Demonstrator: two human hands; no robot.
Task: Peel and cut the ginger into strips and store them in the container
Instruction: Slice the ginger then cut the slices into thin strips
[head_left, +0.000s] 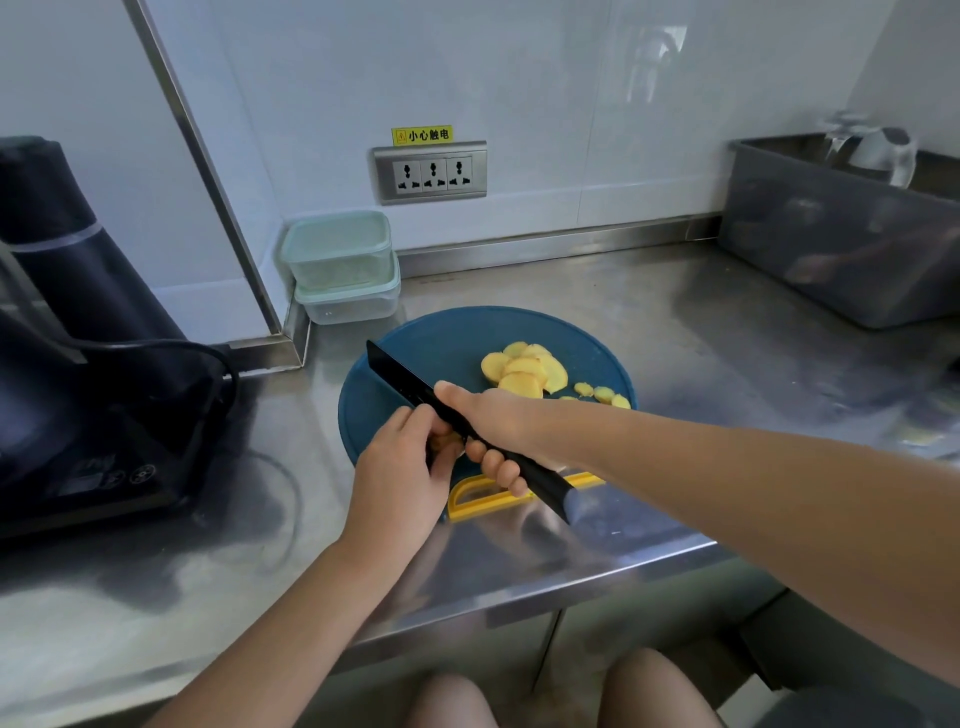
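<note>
Ginger piece (445, 442), mostly hidden, pinched between the curled fingers (415, 422) of the left hand (400, 467) at the near edge of a round blue cutting board (447, 338). The right hand (493, 431) has its fingers wrapped round the handle of a black knife (400, 379), the blade lying just beside the left fingers. Peeled ginger slices (522, 371) lie heaped on the board beyond the right hand. The board rests on a steel tabletop (675, 338). Two lidded containers (337, 247) stand stacked in the back corner. Above the wall socket (430, 171), a yellow label (422, 135) reads "小心触电".
</note>
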